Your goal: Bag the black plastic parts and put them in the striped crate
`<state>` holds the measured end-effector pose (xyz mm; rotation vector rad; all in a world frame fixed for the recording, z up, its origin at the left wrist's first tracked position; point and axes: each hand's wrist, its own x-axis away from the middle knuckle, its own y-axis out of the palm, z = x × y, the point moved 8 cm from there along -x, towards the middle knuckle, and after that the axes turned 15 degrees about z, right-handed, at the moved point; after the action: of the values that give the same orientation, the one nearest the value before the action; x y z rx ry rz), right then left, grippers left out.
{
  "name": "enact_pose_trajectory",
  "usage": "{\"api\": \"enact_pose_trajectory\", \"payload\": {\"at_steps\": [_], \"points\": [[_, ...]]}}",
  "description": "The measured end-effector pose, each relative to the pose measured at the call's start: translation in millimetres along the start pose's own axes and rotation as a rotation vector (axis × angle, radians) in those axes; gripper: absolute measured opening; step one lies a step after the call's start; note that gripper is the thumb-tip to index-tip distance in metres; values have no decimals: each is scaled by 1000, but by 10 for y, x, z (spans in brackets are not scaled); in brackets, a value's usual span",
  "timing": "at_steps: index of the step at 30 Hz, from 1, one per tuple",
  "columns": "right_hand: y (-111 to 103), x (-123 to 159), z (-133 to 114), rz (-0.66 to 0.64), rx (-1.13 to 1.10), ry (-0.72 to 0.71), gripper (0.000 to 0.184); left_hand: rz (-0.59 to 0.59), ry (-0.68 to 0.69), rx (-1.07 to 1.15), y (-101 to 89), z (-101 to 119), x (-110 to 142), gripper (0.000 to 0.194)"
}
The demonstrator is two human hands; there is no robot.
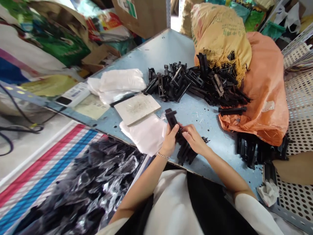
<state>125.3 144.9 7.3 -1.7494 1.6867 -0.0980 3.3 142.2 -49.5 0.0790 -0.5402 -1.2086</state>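
Note:
Near the front edge of the blue table, my left hand [170,140] is wrapped round a long black plastic part [172,118] that has a slot in its upper end. The fingers of my right hand [194,138] are closed against the lower end of the same part. Below my hands, several similar black parts [187,155] lie on the table. Just left of my left hand is a stack of thin white plastic bags [146,133], partly under a flat pale block [137,107].
A heap of black parts [181,80] spills from a yellow woven sack [220,29]. An orange sack [265,85] stands at the right, with more black parts below it. More white bags [122,81] lie at the left. Below, a striped sack [56,169] holds bagged black items.

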Motion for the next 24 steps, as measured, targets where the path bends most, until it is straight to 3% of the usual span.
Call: {"api": "enact_pose_trajectory", "payload": {"at_steps": [4, 7, 12, 14, 17, 20, 22, 24], "points": [[-406, -40, -203, 260, 272, -232, 50, -206, -196, 23, 203, 70, 376, 41], [-423, -168, -147, 242, 329, -328, 54, -297, -340, -3, 282, -27, 659, 42], [-228, -54, -16, 94, 138, -44, 59, -98, -245, 7, 147, 39, 519, 43], [-138, 130, -193, 16, 145, -174, 62, -48, -248, 25, 91, 77, 425, 49], [-82, 483, -510, 19, 289, -563, 57, -102, -264, -50, 113, 63, 404, 52], [-58, 737, -611, 86, 371, -745, 46, -136, -103, -217, 129, 72, 403, 47], [10, 766, -550, 27, 391, -730, 44, -79, 88, -324, 59, 140, 328, 55], [90, 660, -362, -128, 424, -635, 42, -4, 234, -432, -70, 185, 196, 62]]}}
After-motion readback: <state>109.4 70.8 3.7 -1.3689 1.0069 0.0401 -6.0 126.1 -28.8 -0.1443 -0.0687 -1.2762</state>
